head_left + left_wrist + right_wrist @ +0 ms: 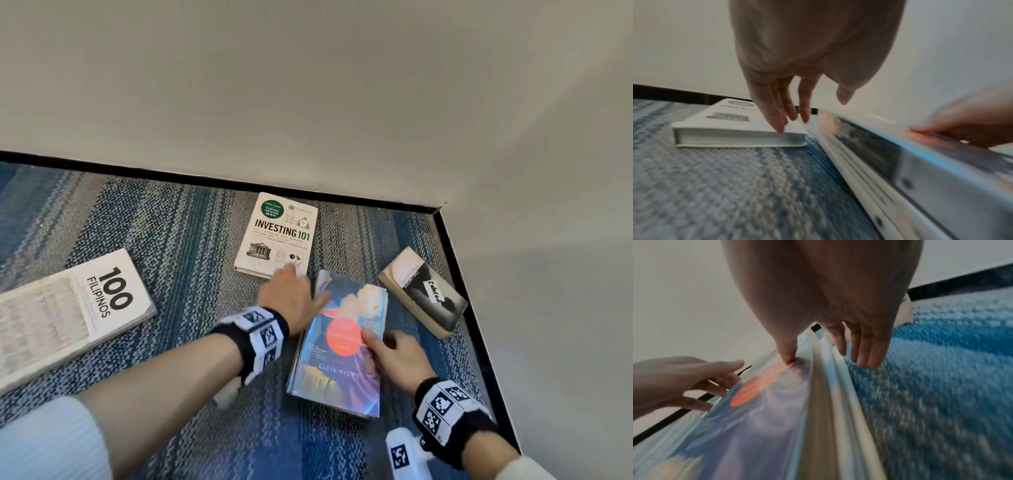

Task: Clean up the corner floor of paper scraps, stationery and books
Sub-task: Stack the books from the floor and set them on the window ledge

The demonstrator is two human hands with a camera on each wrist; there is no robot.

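A blue and grey striped carpet covers the corner floor. The white Investing 101 book lies flat on it, just short of the black skirting. Left of that book and nearer the camera lies the 100 Filipinos book. Right of it, close to the side wall, lies a black and cream paperback. Just in front of it sits the Ellis Avery book.
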